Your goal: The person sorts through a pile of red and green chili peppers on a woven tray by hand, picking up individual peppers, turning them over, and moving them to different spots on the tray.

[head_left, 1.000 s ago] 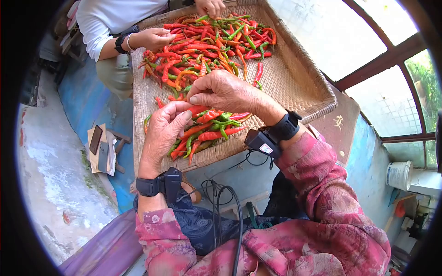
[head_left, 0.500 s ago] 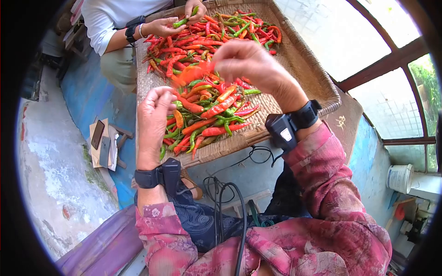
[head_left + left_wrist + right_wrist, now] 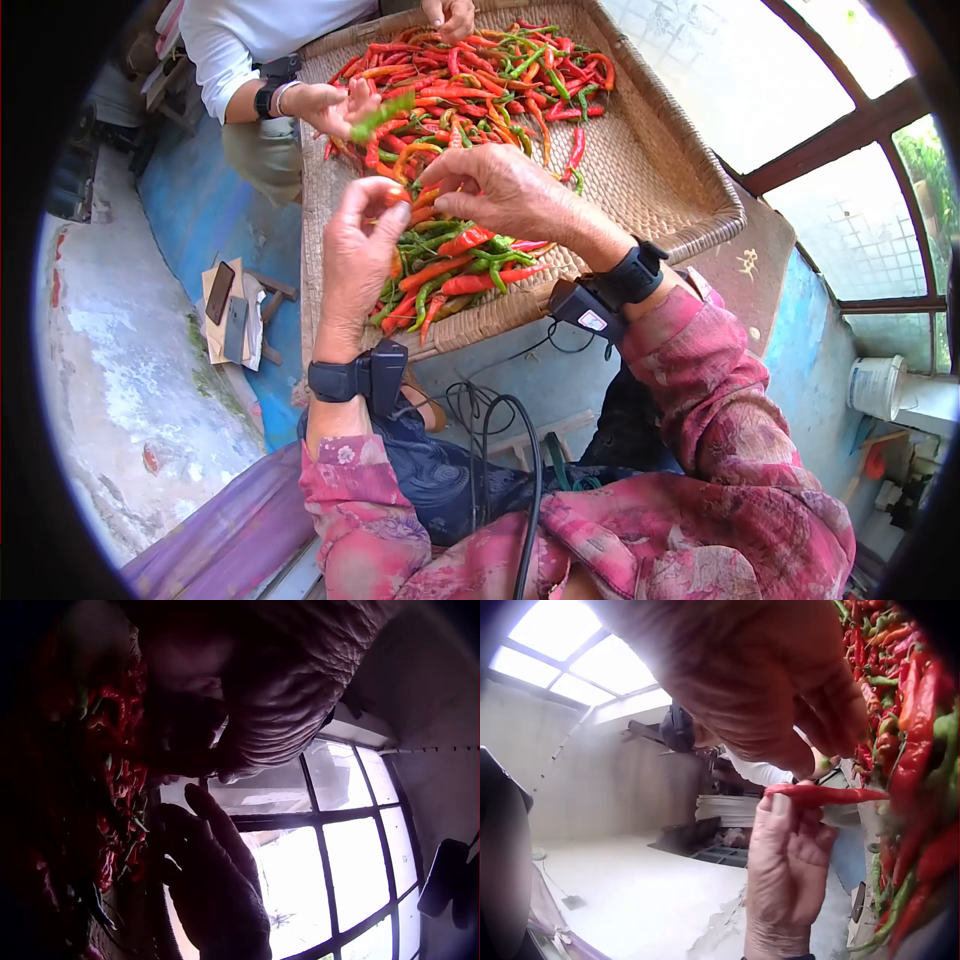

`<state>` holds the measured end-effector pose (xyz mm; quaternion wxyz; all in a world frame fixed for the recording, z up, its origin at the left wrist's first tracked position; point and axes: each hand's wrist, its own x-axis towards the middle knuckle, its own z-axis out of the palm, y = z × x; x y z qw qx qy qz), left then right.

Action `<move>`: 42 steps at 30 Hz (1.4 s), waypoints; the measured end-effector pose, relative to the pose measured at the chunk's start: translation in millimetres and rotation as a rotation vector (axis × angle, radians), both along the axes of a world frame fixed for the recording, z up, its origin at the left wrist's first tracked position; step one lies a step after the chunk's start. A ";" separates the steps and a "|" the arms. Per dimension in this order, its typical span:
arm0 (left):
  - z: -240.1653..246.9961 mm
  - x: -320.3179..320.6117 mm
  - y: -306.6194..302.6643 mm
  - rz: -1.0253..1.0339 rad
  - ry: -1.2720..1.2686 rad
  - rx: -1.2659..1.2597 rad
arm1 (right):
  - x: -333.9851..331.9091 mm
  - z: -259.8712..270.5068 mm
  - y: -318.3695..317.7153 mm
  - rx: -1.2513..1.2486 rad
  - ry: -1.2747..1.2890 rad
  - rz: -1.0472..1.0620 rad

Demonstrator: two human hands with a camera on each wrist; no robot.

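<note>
My left hand (image 3: 362, 245) pinches a red chili pepper (image 3: 825, 795) between thumb and fingers, above the near end of the pile. In the right wrist view the pepper lies level, its narrow end pointing right. My right hand (image 3: 495, 195) hovers close beside it, fingers bent and thumb apart from them, with no pepper showing between them. Below both hands lies a near heap of red and green chili peppers (image 3: 440, 275) at the basket's front edge. A larger, mostly red heap (image 3: 450, 90) covers the far part of the woven basket (image 3: 650, 170).
Across the basket, another person's hand (image 3: 325, 105) is beside a blurred green pepper (image 3: 383, 115). Phones (image 3: 220, 292) lie on a small stool at left. Black cables (image 3: 480, 400) hang below the basket. A white bucket (image 3: 875, 388) stands at right, near the windows.
My right hand swung away from my left with a blurred red pepper nearby, then came back close. My left hand now pinches a red pepper. The other person's green pepper has moved down.
</note>
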<state>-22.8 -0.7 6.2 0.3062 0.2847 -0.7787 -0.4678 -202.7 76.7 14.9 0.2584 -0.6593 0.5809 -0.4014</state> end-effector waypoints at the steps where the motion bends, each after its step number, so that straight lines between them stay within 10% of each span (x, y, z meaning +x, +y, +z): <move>1: 1.7 0.0 -0.1 0.039 0.254 0.221 | 3.1 -1.0 0.2 -0.037 -0.009 0.002; 9: 4.4 16.2 -14.3 0.010 0.668 0.703 | 28.5 2.5 0.0 0.058 0.058 0.143; 19: -5.1 25.7 -26.7 0.282 0.576 0.647 | 15.9 8.1 -10.4 0.290 -0.171 0.144; 23: -3.0 29.4 -29.9 0.348 0.536 0.609 | -7.3 -0.4 -27.3 0.030 -1.098 -0.228; 26: -3.8 28.6 -31.4 0.254 -0.013 0.233 | -15.1 -7.8 -27.3 0.167 -1.335 -0.306; 29: -5.3 24.4 -15.7 0.197 -0.607 -0.342 | 4.1 -7.7 -17.7 0.252 -1.088 -0.168; 30: -3.9 22.3 -12.9 0.130 -0.664 -0.172 | 9.8 -5.8 -16.7 0.237 -1.009 -0.152; 42: -20.2 19.4 -22.4 0.038 -0.435 -0.023 | 8.6 -6.1 -11.7 0.008 -0.298 -0.088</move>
